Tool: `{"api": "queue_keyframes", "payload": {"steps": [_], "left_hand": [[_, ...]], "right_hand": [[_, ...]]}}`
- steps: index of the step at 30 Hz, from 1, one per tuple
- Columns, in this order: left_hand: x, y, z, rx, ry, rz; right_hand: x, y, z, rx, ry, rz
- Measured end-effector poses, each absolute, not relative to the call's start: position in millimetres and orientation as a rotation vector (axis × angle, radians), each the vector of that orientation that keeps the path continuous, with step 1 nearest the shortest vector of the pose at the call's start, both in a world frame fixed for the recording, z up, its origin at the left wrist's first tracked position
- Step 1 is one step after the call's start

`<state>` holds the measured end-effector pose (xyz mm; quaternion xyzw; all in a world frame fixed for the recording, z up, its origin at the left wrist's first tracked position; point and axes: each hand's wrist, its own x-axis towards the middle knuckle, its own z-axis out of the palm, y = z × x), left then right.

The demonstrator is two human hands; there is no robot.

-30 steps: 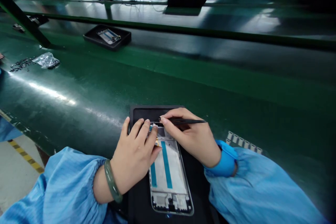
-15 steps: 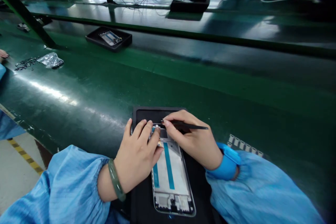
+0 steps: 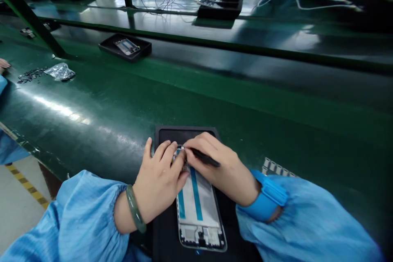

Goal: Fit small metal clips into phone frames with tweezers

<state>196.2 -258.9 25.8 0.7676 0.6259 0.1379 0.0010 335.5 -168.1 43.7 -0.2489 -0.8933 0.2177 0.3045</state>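
Observation:
A phone's mid-frame [image 3: 208, 200], pale inside with two blue strips, lies face up in a black tray [image 3: 159, 131]. Over its upper left part my left hand [image 3: 161, 172] rests with the fingers spread. Its index finger and thumb touch the frame, and the little finger points away. My right hand [image 3: 217, 163] grips a slim black pen-like tool [image 3: 207, 157]. The tool's working end is hidden by the fingers at the top of the frame, close to my left index fingertip. My hands cover much of the frame's upper end.
Beside my right sleeve lies a strip of pale pieces [image 3: 278, 168]. Farther back a black tray [image 3: 144, 51] holds another phone frame [image 3: 127, 46]. At left are a clear plastic bag [image 3: 61, 72], scattered small black parts [image 3: 30, 75] and another person's hand [image 3: 4, 64]. A green post [image 3: 33, 18] rises there.
My right hand has turned and moved slightly left and down, bringing the black tool closer to my left fingertips. My left hand stays nearly in place on the frame.

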Motion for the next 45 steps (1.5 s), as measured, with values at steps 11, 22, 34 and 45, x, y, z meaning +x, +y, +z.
{"api": "queue_keyframes", "payload": {"steps": [11, 22, 34, 45], "left_hand": [[194.2, -259.8, 25.9, 2.397, 1.944, 0.415], [194.8, -260.2, 24.9, 2.393, 1.945, 0.407], [194.9, -260.4, 24.9, 2.397, 1.941, 0.422], [194.7, -259.3, 27.1, 2.407, 1.949, 0.412]], "right_hand": [[341.3, -162.9, 26.4, -0.918, -1.983, 0.798], [339.1, -164.9, 26.8, -0.875, -2.052, 0.766], [336.4, -157.6, 21.5, -0.938, -1.923, 0.891], [335.0, -162.9, 28.0, -0.905, -1.983, 0.797]]}}
